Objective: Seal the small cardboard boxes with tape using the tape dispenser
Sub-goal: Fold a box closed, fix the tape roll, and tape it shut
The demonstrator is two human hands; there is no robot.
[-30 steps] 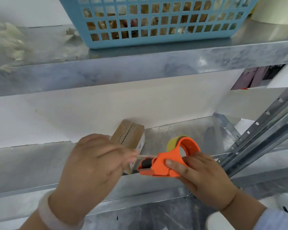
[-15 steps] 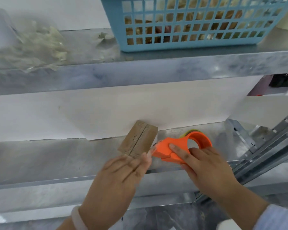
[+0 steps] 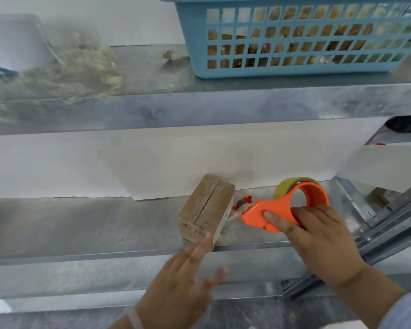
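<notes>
Right hand [image 3: 318, 241] is gripping the orange tape dispenser [image 3: 266, 211], with its fingers curling over the smooth plastic body and the index finger lying flat along the side. Left hand [image 3: 183, 288] is hovering released, fingers straight and spread. It is motion-blurred, and its longest fingertip is reaching the near lower corner of the small cardboard box [image 3: 205, 207]; whether they touch cannot be told.

The dispenser is lying with its long axis across the shelf, its cutter end pointing left, just beside the box's right face. Its ring-shaped frame is carrying a yellowish tape roll [image 3: 292, 184] at the right end. A thin strand of tape [image 3: 233, 216] is bridging the cutter and the box.

The box, a brown corrugated block with a centre seam on top, is sitting on the lower metal shelf [image 3: 81, 229] near its front edge. Its long axis is running away from the viewer and slightly rightward, toward the white back panel [image 3: 199, 157].

On the upper metal shelf [image 3: 199, 108], a blue plastic lattice basket [image 3: 294, 67] is standing beside crumpled clear film [image 3: 81, 65].
</notes>
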